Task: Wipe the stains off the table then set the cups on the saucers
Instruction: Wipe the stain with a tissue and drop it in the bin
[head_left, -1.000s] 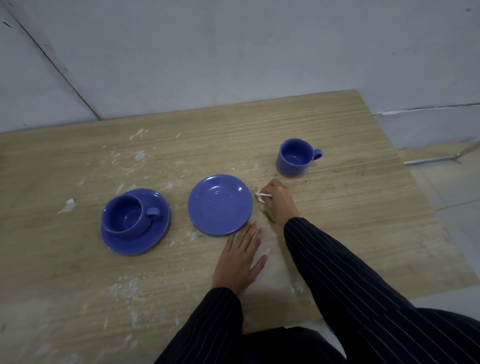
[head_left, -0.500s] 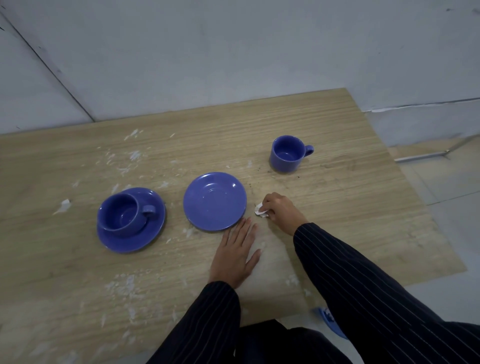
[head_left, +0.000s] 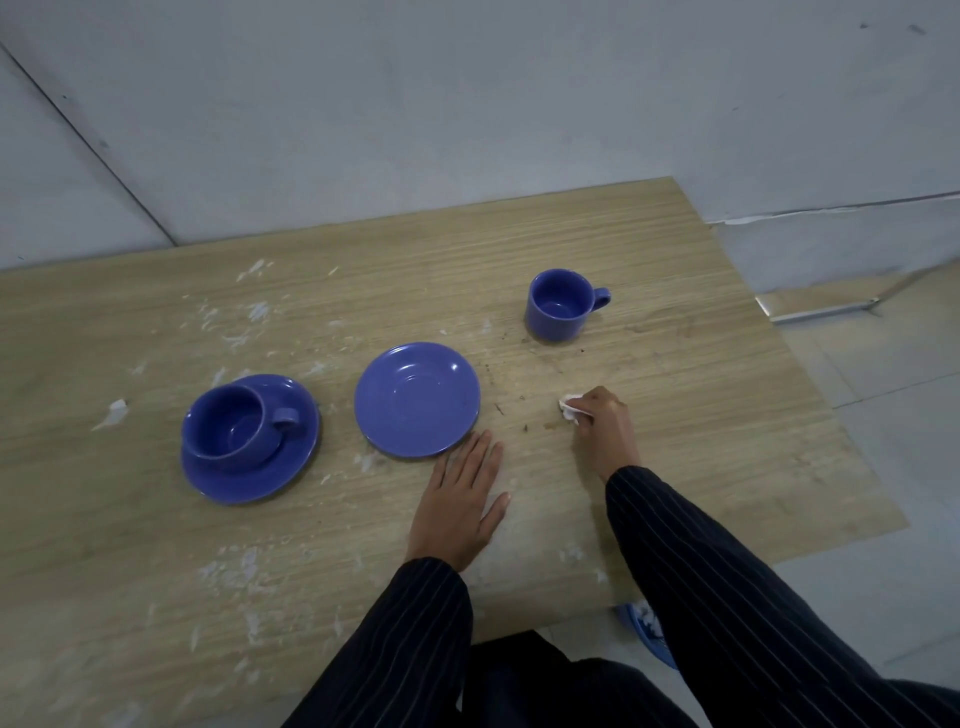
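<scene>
My right hand (head_left: 605, 423) is closed around a small white tissue (head_left: 569, 407) and presses it to the wooden table (head_left: 701, 415), right of some brown specks (head_left: 524, 413). My left hand (head_left: 460, 501) lies flat, fingers spread, just below an empty blue saucer (head_left: 417, 399). A blue cup (head_left: 558, 304) stands alone on the table beyond my right hand. At the left, a wider blue cup (head_left: 234, 421) sits on a second blue saucer (head_left: 293, 462).
White flecks and smears are scattered over the table's left and near parts, with a larger white scrap (head_left: 115, 410) at far left. A grey wall rises behind the table. The table's right edge drops to a tiled floor (head_left: 893, 467).
My right hand with the tissue has slid from beside the empty saucer rightward across the table, uncovering brown specks. My left hand has stayed flat in place.
</scene>
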